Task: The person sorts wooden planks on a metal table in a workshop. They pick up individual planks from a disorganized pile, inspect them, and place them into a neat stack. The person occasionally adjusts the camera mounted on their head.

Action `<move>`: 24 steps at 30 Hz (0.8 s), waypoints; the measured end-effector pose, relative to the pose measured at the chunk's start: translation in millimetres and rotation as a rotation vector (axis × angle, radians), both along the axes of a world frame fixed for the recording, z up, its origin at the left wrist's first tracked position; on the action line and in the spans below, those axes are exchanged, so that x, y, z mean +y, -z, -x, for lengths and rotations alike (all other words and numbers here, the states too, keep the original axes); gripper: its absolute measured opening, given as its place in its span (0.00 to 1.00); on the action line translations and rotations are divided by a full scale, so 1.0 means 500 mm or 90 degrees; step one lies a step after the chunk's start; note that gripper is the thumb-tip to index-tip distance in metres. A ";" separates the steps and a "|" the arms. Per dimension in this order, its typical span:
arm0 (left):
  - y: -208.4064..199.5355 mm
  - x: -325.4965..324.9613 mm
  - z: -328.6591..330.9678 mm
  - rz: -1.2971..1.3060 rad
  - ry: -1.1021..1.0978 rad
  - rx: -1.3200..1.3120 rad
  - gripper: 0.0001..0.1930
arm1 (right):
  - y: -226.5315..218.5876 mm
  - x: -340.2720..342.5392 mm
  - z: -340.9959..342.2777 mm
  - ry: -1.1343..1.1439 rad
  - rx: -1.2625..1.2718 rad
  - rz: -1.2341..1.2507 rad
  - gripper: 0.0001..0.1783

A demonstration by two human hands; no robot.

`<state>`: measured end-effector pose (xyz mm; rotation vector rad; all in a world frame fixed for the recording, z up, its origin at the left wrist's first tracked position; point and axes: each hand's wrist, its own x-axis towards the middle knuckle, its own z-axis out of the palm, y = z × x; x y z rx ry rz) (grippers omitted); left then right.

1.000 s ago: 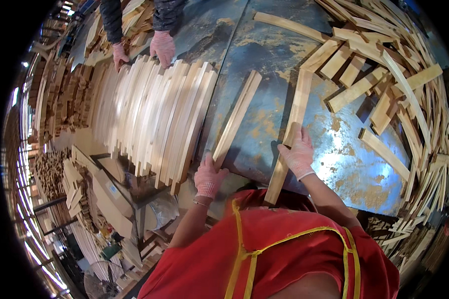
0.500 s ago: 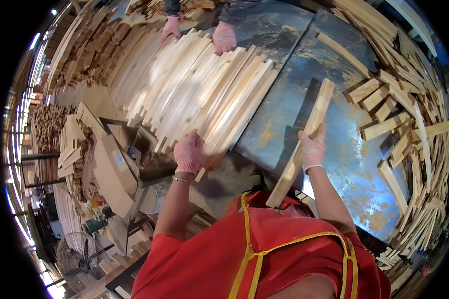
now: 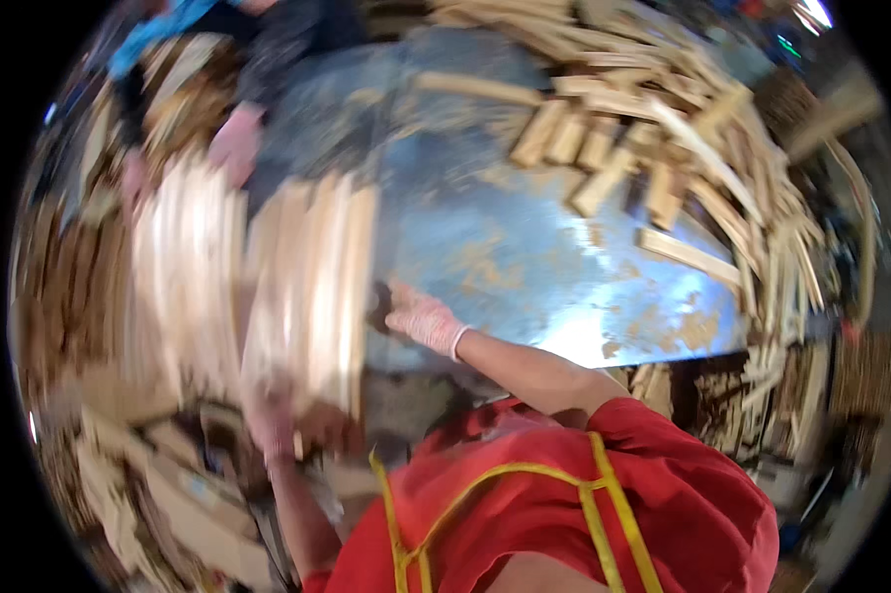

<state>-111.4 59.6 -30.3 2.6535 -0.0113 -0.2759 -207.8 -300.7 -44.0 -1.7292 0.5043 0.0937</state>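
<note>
Light wooden strips (image 3: 312, 287) lie side by side in a row at the left of the metal table, with a gap partway along. At their near ends is my left hand (image 3: 271, 415) in a pink glove, smeared by motion, so its fingers cannot be made out. My right hand (image 3: 426, 318), also gloved, hovers over the metal tabletop (image 3: 465, 237) just right of the outermost strip. Its fingers are apart and nothing shows between them. Across the row, a co-worker's gloved hand (image 3: 235, 146) touches the far ends of the strips.
Short wooden blocks (image 3: 574, 138) and a heap of long strips (image 3: 752, 217) spread over the table's right side. One loose strip (image 3: 475, 89) lies toward the back. Darker wood (image 3: 65, 306) is stacked at far left, with cardboard (image 3: 189, 494) below it.
The wooden strip that was in my right hand is out of it, and that hand has moved left toward the row. My view has turned right. A gap now shows in the row.
</note>
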 end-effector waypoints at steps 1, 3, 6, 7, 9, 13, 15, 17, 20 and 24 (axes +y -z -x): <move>-0.025 -0.039 0.013 -0.096 -0.053 -0.031 0.35 | 0.035 -0.061 0.036 0.067 0.015 -0.021 0.39; -0.019 -0.024 0.025 -0.248 0.038 -0.221 0.38 | 0.009 -0.175 0.090 0.171 0.065 -0.070 0.36; -0.043 -0.148 0.043 -0.170 0.056 -0.215 0.35 | 0.009 -0.430 0.201 0.325 0.182 0.078 0.35; -0.022 -0.183 0.050 -0.114 0.115 -0.231 0.35 | 0.020 -0.510 0.233 0.409 0.178 0.106 0.36; -0.020 -0.303 0.075 -0.015 0.236 -0.180 0.33 | 0.062 -0.633 0.281 0.654 0.048 0.023 0.37; -0.024 -0.527 0.175 0.055 0.452 -0.072 0.33 | 0.074 -0.795 0.227 0.788 0.034 0.096 0.37; -0.020 -0.601 0.234 0.002 0.544 -0.143 0.33 | 0.058 -0.829 0.195 0.735 0.094 0.028 0.36; -0.033 -0.714 0.268 0.059 0.640 -0.144 0.34 | 0.183 -0.934 0.221 0.779 0.079 -0.014 0.30; -0.020 -0.774 0.325 0.048 0.609 -0.041 0.37 | 0.187 -0.818 0.228 0.729 -0.214 -0.240 0.23; -0.020 -0.896 0.386 0.043 0.589 -0.037 0.39 | 0.091 -0.626 0.383 0.436 0.051 -0.212 0.20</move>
